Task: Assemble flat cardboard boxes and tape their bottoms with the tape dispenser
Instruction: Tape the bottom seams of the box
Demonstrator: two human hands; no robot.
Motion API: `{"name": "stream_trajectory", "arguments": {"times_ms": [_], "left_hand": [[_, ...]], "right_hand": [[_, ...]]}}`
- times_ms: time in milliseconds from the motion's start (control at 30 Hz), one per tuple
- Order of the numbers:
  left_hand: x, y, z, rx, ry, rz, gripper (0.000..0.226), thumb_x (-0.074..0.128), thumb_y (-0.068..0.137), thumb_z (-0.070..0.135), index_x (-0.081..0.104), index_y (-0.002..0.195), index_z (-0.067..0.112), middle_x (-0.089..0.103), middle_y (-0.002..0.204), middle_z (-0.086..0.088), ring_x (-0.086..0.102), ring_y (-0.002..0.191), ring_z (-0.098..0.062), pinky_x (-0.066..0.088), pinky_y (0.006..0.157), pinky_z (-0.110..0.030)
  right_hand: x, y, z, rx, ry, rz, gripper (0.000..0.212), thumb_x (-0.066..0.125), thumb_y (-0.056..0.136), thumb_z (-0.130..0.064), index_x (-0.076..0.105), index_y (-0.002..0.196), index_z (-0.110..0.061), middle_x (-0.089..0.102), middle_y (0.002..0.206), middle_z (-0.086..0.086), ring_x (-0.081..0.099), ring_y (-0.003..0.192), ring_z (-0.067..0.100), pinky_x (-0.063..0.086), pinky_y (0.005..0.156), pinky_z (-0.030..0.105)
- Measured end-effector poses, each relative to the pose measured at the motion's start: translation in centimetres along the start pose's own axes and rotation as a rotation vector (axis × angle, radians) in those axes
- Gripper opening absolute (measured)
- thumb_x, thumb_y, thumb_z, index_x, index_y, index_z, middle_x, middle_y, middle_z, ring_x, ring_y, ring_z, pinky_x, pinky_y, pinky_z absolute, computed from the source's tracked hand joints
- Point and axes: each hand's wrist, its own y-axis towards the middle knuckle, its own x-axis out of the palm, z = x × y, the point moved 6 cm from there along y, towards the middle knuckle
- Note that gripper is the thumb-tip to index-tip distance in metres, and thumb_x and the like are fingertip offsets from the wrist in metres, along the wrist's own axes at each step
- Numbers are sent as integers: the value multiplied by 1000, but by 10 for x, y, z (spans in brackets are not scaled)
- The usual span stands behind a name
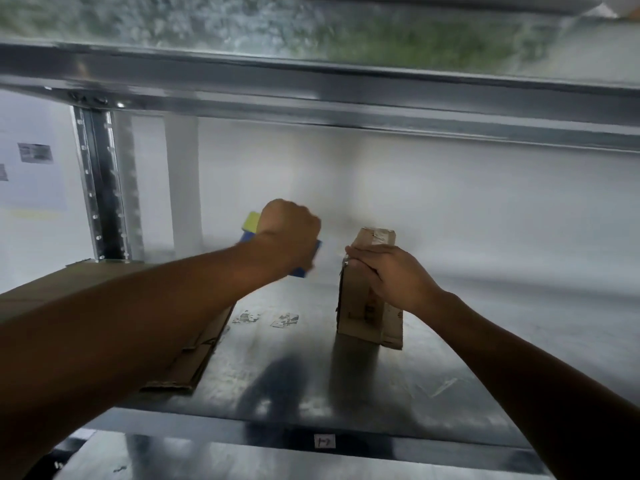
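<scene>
While the scuffed galvanised shelf (433, 386) carries flat brown cardboard (194, 362) along its left edge, a small upright carton (360, 306) stands mid-shelf, its top pinched by the right hand (391, 275); the left hand (289, 233) closes its grip round the blue-and-yellow tape dispenser (252, 222) near the back.

Cardboard box (369, 313): brown, stood upright on the shelf (450, 375), taped at its top end, gripped by the right hand (388, 275).
Tape dispenser (252, 223): blue and yellow, largely hidden, gripped by the left hand (289, 230).
Flat cardboard (197, 355): brown, laid left of the box.
</scene>
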Motion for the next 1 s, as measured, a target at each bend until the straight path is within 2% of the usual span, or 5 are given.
{"name": "stream_trajectory", "arguments": {"times_ms": [167,367,667,867,1000], "left_hand": [[42,-15,-22,-112,-198,17,60,58,75,84,64,99,30,56,74,9,57,68,-14,37,58,-27],[39,-25,-13,-165,-291,93,54,48,86,80,61,109,32,58,80,10,55,71,-13,33,59,-28],[52,-36,-26,-268,-499,73,51,48,87,79,60,115,38,60,89,12,55,79,-14,38,66,-29],[78,-38,-27,-293,-712,-34,37,47,85,60,58,112,37,65,97,10,59,83,-16,44,71,-31],[87,-48,-20,-241,-708,-62,42,54,93,46,51,131,27,64,102,4,56,85,-19,42,73,-32]], "right_hand": [[-6,-16,-7,-36,49,84,40,48,105,-35,56,143,-27,56,147,-4,53,133,22,40,113,39],[-9,-10,-17,-147,-54,-77,80,54,101,-7,14,159,-45,55,142,0,56,115,21,54,92,34],[-1,5,-7,-200,8,-162,52,53,98,3,59,139,-29,54,130,2,51,113,23,46,88,33],[3,11,-4,-180,41,-105,19,50,104,-29,63,118,-31,51,123,-7,37,104,5,37,85,32],[6,12,-10,-167,17,-1,14,54,101,-35,65,106,-27,57,116,-6,49,101,11,41,79,30]]}}
